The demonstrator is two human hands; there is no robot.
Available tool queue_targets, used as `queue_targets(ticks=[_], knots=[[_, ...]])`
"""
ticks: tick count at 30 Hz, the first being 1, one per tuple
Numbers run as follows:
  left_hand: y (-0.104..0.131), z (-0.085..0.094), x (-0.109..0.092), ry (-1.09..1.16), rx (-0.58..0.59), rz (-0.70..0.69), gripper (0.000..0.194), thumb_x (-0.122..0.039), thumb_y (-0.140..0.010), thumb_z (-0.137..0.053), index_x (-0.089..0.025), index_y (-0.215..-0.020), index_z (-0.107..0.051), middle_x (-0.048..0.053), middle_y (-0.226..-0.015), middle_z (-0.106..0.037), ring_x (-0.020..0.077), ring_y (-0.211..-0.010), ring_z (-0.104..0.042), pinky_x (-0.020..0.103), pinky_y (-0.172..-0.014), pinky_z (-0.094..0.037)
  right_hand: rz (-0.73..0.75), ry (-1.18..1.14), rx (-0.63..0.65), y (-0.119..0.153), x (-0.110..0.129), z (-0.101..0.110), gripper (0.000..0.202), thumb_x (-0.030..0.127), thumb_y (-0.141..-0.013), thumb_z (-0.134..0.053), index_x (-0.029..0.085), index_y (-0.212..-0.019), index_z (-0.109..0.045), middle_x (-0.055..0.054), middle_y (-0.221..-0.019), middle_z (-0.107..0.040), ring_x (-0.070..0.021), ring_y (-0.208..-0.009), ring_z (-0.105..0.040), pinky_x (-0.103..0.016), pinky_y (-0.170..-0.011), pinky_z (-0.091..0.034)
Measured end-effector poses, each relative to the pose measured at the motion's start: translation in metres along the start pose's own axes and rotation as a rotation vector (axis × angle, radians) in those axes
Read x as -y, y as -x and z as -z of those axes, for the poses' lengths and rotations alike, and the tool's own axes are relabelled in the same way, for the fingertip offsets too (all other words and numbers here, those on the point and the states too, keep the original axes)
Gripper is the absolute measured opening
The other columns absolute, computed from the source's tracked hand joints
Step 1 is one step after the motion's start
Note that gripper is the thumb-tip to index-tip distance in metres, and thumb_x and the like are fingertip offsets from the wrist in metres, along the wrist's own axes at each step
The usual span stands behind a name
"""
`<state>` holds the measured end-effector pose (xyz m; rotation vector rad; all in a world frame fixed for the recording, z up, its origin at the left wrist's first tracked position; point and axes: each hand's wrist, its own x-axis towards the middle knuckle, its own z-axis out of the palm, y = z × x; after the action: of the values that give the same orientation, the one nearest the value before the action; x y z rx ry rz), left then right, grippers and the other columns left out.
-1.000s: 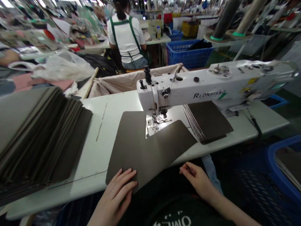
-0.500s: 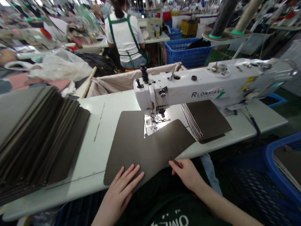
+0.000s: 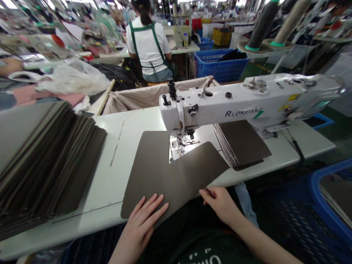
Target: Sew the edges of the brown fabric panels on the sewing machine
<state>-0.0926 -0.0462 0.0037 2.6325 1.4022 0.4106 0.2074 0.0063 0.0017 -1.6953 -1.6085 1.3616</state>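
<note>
A dark grey-brown panel [image 3: 173, 179] with a notch in its far edge lies on the pale table, in front of the needle area of a white sewing machine [image 3: 214, 106]. My left hand [image 3: 143, 223] rests flat on the panel's near left part, fingers spread. Beside the panel's near right edge, my right hand [image 3: 221, 203] is closed around a small dark reddish tool [image 3: 209, 192], its thin tip pointing toward the panel. Under the machine arm sits a stack of similar panels [image 3: 242, 143]. A taller stack [image 3: 49, 161] stands at the left.
Behind the table hangs a beige cloth bin [image 3: 132, 99]. Blue baskets stand at the right [image 3: 316, 198] and farther back [image 3: 220, 64]. A person [image 3: 150, 44] in a green apron sits ahead, back turned. Thread cones [image 3: 262, 25] rise at the upper right.
The view has shifted slightly, so the machine and table appear a little lower. Both hands keep nearly the same place against the panel, and the tool is still held.
</note>
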Motion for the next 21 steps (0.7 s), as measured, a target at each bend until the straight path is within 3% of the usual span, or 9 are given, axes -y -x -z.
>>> queue_targets(ticks=[4,17,21], knots=[[0.001,-0.001,0.0,0.012,0.018,0.007,0.061,-0.002,-0.089,-0.037,-0.031,-0.142,-0.039,0.003,-0.145,-0.044,0.0214,-0.135,-0.038,0.048,-0.112,-0.029,-0.013,0.084,0.006,0.0,0.001,-0.001,0.044,0.047,-0.088,-0.052,0.018,-0.056,-0.057,0.001,-0.054,-0.058,-0.0136,-0.054,-0.052,-0.025,-0.056,-0.032],[0.001,-0.001,0.0,0.019,0.022,0.01,0.059,-0.004,-0.09,-0.035,-0.032,-0.142,-0.039,0.003,-0.145,-0.045,0.0211,-0.134,-0.039,0.047,-0.112,-0.029,0.013,0.048,-0.004,0.001,-0.001,0.007,0.045,0.045,-0.092,-0.045,0.018,-0.057,-0.055,0.001,-0.054,-0.055,-0.0139,-0.055,-0.052,-0.026,-0.056,-0.033],[-0.001,0.011,0.001,0.02,0.036,-0.039,0.054,-0.009,-0.092,-0.036,-0.031,-0.141,-0.04,0.003,-0.141,-0.049,0.0222,-0.132,-0.043,0.049,-0.111,-0.031,0.024,0.029,-0.039,0.008,-0.005,0.012,0.046,0.05,-0.091,-0.045,0.018,-0.059,-0.055,0.002,-0.055,-0.051,-0.0142,-0.057,-0.05,-0.026,-0.058,-0.035]])
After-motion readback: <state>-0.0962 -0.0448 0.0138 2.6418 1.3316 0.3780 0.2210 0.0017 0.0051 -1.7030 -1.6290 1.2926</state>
